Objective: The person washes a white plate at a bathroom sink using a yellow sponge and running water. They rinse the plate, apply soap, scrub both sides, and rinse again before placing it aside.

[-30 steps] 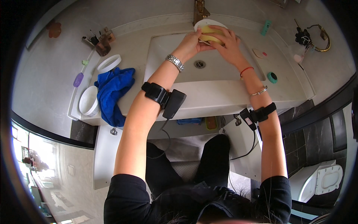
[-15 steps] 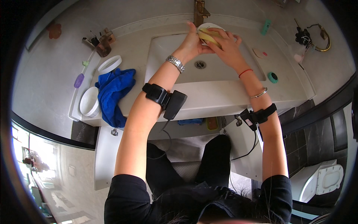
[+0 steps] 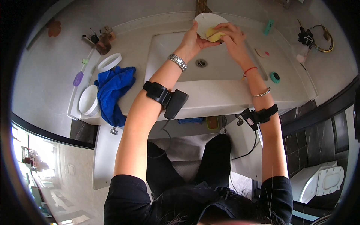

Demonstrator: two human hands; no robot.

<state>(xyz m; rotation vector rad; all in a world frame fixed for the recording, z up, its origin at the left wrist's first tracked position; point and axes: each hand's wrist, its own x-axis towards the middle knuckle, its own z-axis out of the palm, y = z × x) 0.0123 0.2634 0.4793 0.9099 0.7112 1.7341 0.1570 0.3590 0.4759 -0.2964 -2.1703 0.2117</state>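
The white dish (image 3: pixel 205 22) is held tilted over the far edge of the sink (image 3: pixel 168 60), near the tap (image 3: pixel 201 6), by the left hand (image 3: pixel 193 42), thumb at the rim, fingers under the near edge. The sponge (image 3: pixel 213 35) is gripped by the right hand (image 3: pixel 233 37), fingers curled over it, and is held against the dish. A blue towel (image 3: pixel 114 86) is bunched on the counter (image 3: pixel 131 41).
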